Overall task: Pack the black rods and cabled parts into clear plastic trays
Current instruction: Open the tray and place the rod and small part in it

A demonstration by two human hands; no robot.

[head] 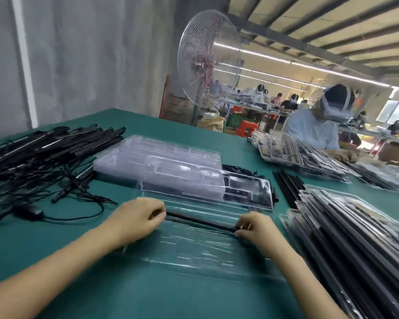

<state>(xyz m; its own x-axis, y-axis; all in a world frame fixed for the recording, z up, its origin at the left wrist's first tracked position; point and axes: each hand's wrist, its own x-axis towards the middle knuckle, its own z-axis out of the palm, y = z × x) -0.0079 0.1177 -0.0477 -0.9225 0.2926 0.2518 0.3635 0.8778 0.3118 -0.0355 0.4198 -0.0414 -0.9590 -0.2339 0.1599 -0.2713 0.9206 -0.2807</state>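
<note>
A black rod (200, 220) lies across a clear plastic tray (198, 247) on the green table in front of me. My left hand (136, 217) pinches the rod's left end with curled fingers. At the right end my right hand (255, 227) pinches it too. Behind this tray lies another clear tray (247, 192) holding black parts. A stack of empty clear trays (161, 157) stands further back. A heap of black rods with cables (37, 157) covers the table's left side.
Packed trays are piled at the right (355, 238), with loose black rods (288, 187) beside them. A person (313, 130) works at more packed trays (309, 157) across the table. A standing fan (207, 61) rises beyond the table's far edge.
</note>
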